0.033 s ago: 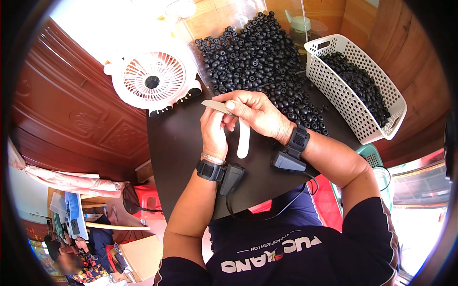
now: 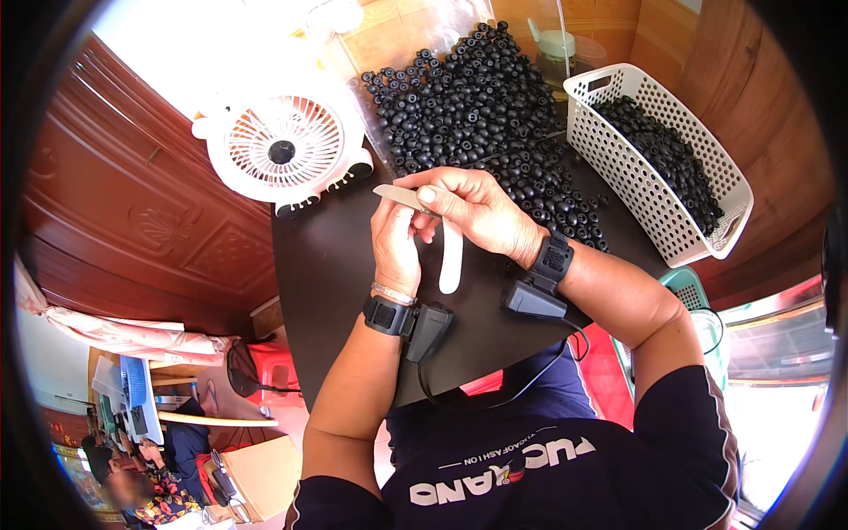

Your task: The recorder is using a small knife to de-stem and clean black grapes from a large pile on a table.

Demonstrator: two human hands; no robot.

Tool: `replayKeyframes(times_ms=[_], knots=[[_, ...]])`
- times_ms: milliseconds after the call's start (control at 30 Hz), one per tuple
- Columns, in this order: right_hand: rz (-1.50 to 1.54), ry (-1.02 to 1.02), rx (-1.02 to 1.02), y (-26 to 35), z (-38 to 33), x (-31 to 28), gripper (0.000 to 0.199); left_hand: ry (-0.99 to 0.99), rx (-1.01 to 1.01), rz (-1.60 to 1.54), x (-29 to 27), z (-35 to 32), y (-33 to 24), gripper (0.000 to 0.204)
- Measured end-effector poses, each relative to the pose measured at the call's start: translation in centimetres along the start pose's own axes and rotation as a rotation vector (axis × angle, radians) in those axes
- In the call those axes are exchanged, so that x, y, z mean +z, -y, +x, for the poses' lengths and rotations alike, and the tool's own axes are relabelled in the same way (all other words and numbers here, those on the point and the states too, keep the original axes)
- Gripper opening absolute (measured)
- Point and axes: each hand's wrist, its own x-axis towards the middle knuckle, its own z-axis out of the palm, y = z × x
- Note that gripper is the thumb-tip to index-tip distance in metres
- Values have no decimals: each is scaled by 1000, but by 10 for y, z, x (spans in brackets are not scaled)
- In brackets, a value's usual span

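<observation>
A folding knife (image 2: 451,258) with a white handle is between my hands, above the dark table (image 2: 327,291). Its blade (image 2: 402,197) points left, at a wide angle to the handle, which hangs down toward me. My right hand (image 2: 486,212) grips the knife, with the thumb pressed near the base of the blade. Just under the blade, my left hand (image 2: 397,252) is closed, its fingers curled close to the right fingertips. Whatever the left fingers hold is hidden. Beyond my hands spreads a heap of small round black parts (image 2: 459,106) with holes in them.
A white fan (image 2: 281,152) stands at the far left of the table. On the right, a white perforated basket (image 2: 618,168) holds more black parts. A lidded jar (image 2: 556,57) sits behind the heap. A cable (image 2: 495,402) hangs between my wrist devices.
</observation>
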Motion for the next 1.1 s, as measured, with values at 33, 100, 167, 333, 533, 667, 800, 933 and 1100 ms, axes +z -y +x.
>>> replayKeyframes(times_ms=[33,100,167,333,533,667,800,933,1100], knots=[[-11,0,-1,0,0,-1,28,0,0,0,0,0,0,26],[-21,2,-3,-1,0,-1,28,-8,-5,-2,-2,-1,-2,28],[29,-3,-25,-1,-1,0,28,5,-24,-113,-9,2,4,28],[-347,-9,-190,-1,-4,0,21,-64,-240,-537,-10,4,6,28],[-644,-23,-390,5,-3,4,24,-94,-256,-555,-12,5,10,26],[-539,0,-170,12,-4,3,24,-27,-180,-437,-14,6,8,25],[-590,29,-308,11,-4,2,25,-24,-156,-465,-14,6,4,24],[-538,78,-399,9,-3,0,22,58,-129,-439,-16,5,-3,25],[51,29,-124,16,-2,-6,25,95,-194,-417,-15,1,-8,25]])
